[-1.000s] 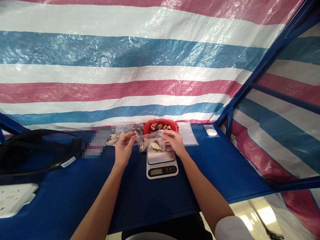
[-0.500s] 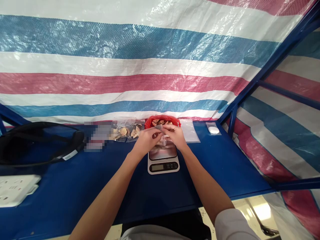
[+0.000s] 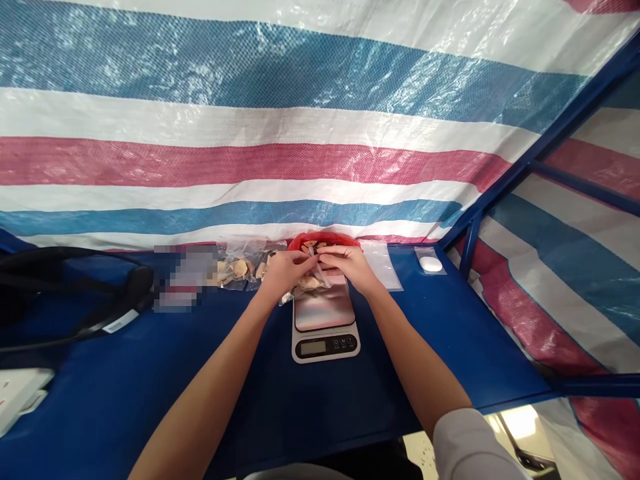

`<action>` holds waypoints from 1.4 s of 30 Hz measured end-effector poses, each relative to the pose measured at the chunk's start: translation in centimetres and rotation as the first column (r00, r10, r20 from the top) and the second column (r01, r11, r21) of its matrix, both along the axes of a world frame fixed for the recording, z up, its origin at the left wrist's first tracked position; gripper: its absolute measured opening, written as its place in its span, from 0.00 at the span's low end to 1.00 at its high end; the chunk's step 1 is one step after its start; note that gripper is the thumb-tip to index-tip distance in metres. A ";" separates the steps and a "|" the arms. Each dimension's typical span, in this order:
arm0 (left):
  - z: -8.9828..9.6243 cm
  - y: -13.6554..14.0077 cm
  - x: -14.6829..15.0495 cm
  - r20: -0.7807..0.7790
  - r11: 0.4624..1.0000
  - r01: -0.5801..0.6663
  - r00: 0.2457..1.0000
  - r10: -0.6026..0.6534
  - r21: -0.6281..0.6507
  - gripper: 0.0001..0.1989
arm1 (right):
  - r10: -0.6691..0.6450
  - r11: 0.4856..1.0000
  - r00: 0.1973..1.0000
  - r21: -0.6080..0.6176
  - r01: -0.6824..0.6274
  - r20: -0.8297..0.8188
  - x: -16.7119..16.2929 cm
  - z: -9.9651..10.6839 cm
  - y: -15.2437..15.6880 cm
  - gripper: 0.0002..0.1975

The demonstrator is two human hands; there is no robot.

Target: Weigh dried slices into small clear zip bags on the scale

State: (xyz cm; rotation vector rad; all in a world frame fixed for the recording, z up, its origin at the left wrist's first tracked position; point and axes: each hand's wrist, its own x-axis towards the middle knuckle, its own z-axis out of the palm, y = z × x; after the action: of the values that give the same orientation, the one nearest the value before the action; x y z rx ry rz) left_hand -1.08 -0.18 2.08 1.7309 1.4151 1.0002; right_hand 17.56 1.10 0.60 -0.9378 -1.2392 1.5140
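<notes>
Between my two hands hangs a clear plastic bag [image 3: 311, 283] with pale dried slices in it, over the far part of a kitchen scale [image 3: 326, 313]. My left hand [image 3: 289, 270] pinches the bag's upper edge from the left. From the right, my right hand [image 3: 349, 263] has its thumb and fingers closed on the same edge. Just behind my hands sits a red plastic bag [image 3: 325, 237], open at the top, holding more slices. To the left lie filled clear bags [image 3: 241, 269] of similar slices.
Flat clear bags [image 3: 383, 265] lie right of the red bag. Farther right is a white rounded object [image 3: 431, 264] on a small clear bag. A black strap-like item [image 3: 125, 283] and a white power strip [image 3: 23, 393] occupy the left side. Striped sheeting [image 3: 250, 163] rises behind the blue table [image 3: 425, 347].
The held bag has swung lower and to the left, and its slices now show more plainly. My hands remain close together at its edge. The camera view has shifted slightly.
</notes>
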 end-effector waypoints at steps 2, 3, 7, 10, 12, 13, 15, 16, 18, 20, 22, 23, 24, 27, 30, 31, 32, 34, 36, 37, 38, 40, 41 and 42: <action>0.1 0.4 -0.1 0.093 0.993 0.038 0.995 -0.028 -0.110 0.18 | 0.019 1.000 1.000 -0.009 -0.018 0.022 0.1 0.3 0.3 0.20; 0.2 0.5 -0.1 0.142 0.986 0.064 0.989 -0.042 -0.154 0.17 | 0.027 1.000 0.999 -0.013 -0.027 0.032 0.2 0.4 0.4 0.20; 0.4 0.9 -0.2 0.279 0.964 0.131 0.958 -0.064 -0.230 0.16 | 0.069 0.998 0.990 -0.007 -0.068 0.125 0.5 0.1 1.0 0.20; 0.3 1.0 -0.3 0.306 0.958 0.163 0.948 -0.086 -0.235 0.18 | 0.088 0.995 0.960 0.020 -0.097 0.266 0.8 -0.4 1.4 0.17; 0.2 0.9 -0.4 0.308 0.952 0.191 0.945 -0.112 -0.239 0.19 | 0.110 0.991 0.935 0.035 -0.129 0.336 1.0 -0.5 1.6 0.15; 0.1 0.9 -0.5 0.310 0.950 0.200 0.943 -0.120 -0.241 0.19 | 0.124 0.988 0.927 0.038 -0.147 0.355 1.1 -0.5 1.6 0.14; 0.0 0.9 -0.6 0.313 0.947 0.213 0.940 -0.132 -0.242 0.19 | 0.148 0.984 0.916 0.037 -0.174 0.373 1.2 -0.4 1.6 0.13; 0.0 0.9 -0.7 0.313 0.946 0.218 0.940 -0.137 -0.240 0.19 | 0.153 0.984 0.916 0.031 -0.177 0.371 1.2 -0.3 1.6 0.13; -0.2 1.0 -0.7 0.306 0.947 0.221 0.941 -0.145 -0.232 0.19 | 0.161 0.984 0.922 0.011 -0.176 0.352 1.2 -0.2 1.6 0.12; -0.3 1.0 -0.7 0.291 0.950 0.217 0.945 -0.148 -0.223 0.19 | 0.164 0.985 0.931 -0.006 -0.171 0.327 1.2 -0.3 1.6 0.12; -0.4 1.0 -0.8 0.279 0.955 0.205 0.950 -0.141 -0.214 0.18 | 0.154 0.988 0.938 -0.015 -0.157 0.310 1.2 -0.3 1.6 0.12; -0.4 1.0 -0.8 0.272 0.958 0.197 0.952 -0.137 -0.209 0.18 | 0.144 0.989 0.943 -0.017 -0.145 0.301 1.2 -0.3 1.6 0.12; -0.5 0.9 -0.8 0.265 0.960 0.192 0.955 -0.135 -0.205 0.18 | 0.133 0.991 0.947 -0.018 -0.133 0.292 1.2 -0.3 1.6 0.11; -0.4 0.8 -0.8 0.245 0.963 0.185 0.960 -0.135 -0.194 0.17 | 0.107 0.994 0.958 -0.023 -0.105 0.265 1.2 0.0 1.4 0.10; -0.2 0.8 -0.8 0.232 0.965 0.184 0.963 -0.138 -0.188 0.15 | 0.098 0.995 0.958 -0.014 -0.098 0.270 1.1 0.5 1.2 0.09; -0.1 0.8 -0.9 0.228 0.965 0.180 0.964 -0.136 -0.190 0.15 | 0.093 0.995 0.957 -0.006 -0.095 0.276 1.1 0.6 1.1 0.09; 0.0 0.8 -1.0 0.223 0.965 0.174 0.966 -0.129 -0.194 0.14 | 0.084 0.996 0.956 0.003 -0.089 0.280 1.2 0.7 1.1 0.09; 0.2 0.8 -1.3 0.217 0.967 0.150 0.971 -0.105 -0.204 0.14 | 0.059 0.998 0.957 0.012 -0.065 0.283 1.5 0.8 1.1 0.09; 0.4 0.8 -1.7 0.205 0.968 0.134 0.975 -0.090 -0.212 0.15 | 0.036 0.999 0.955 0.011 -0.041 0.294 2.0 0.7 1.3 0.10; 0.6 0.8 -2.0 0.189 0.969 0.129 0.978 -0.089 -0.211 0.15 | 0.026 0.999 0.951 0.014 -0.032 0.307 2.2 0.7 1.4 0.11; 0.7 0.8 -2.2 0.164 0.971 0.124 0.982 -0.091 -0.205 0.15 | 0.018 0.999 0.946 0.022 -0.026 0.324 2.4 0.6 1.5 0.11; 1.0 0.9 -2.5 0.101 0.976 0.111 0.990 -0.093 -0.185 0.15 | 0.003 0.998 0.933 0.052 -0.023 0.361 2.6 0.7 1.5 0.12; 1.1 0.9 -2.5 0.075 0.980 0.101 0.993 -0.089 -0.173 0.15 | -0.002 0.997 0.928 0.068 -0.025 0.373 2.6 0.7 1.4 0.12; 1.2 0.8 -2.5 0.058 0.982 0.094 0.995 -0.086 -0.162 0.15 | -0.001 0.996 0.925 0.079 -0.031 0.379 2.5 0.8 1.2 0.13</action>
State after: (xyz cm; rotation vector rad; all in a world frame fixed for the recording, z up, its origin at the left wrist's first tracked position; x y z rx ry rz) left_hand -3.58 0.66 3.32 1.6225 1.3361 0.8475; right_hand 20.04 2.32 1.45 -1.2058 -1.5742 1.3166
